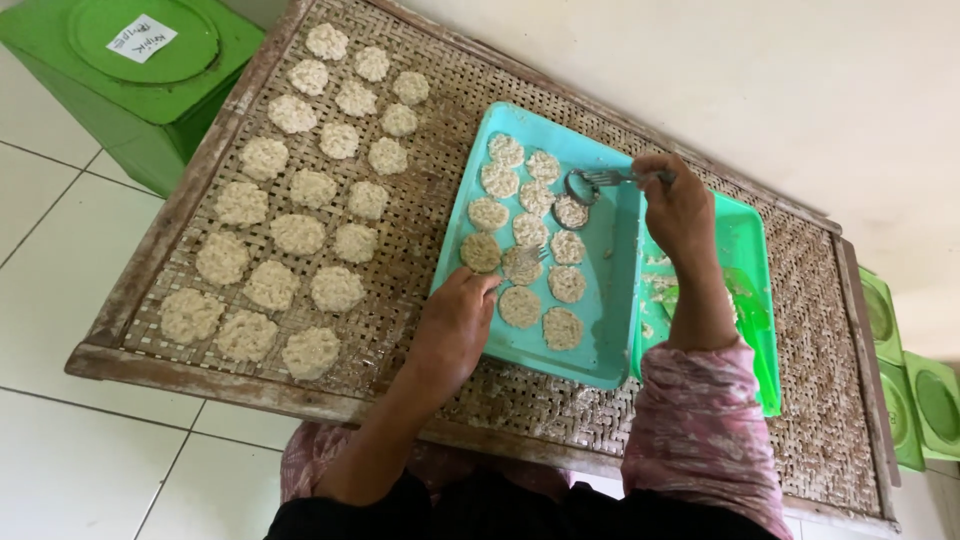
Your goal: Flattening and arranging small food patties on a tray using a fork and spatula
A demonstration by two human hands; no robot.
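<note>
Head view is showing a person sitting over a woven bamboo rack (420, 215), using a turquoise tray (610, 300) as the working spot. The right hand (675, 205) is clenching a fork (610, 177) in its grip and pressing it into a small round metal mould (581, 186) at the far side of the tray. The left hand (455, 325) is resting at the tray's near left edge, fingers curled beside a pale round cake (481, 252); I cannot tell whether its grip is closing on anything. About 14 flattened cakes are lying in rows on the tray's left half, while its right half is staying bare. Left of the tray, about 21 cakes (298, 234) are already drying on the rack. Right of the tray, a green tray (750, 250) is holding leftover mash, so shaping is looking partway done.
</note>
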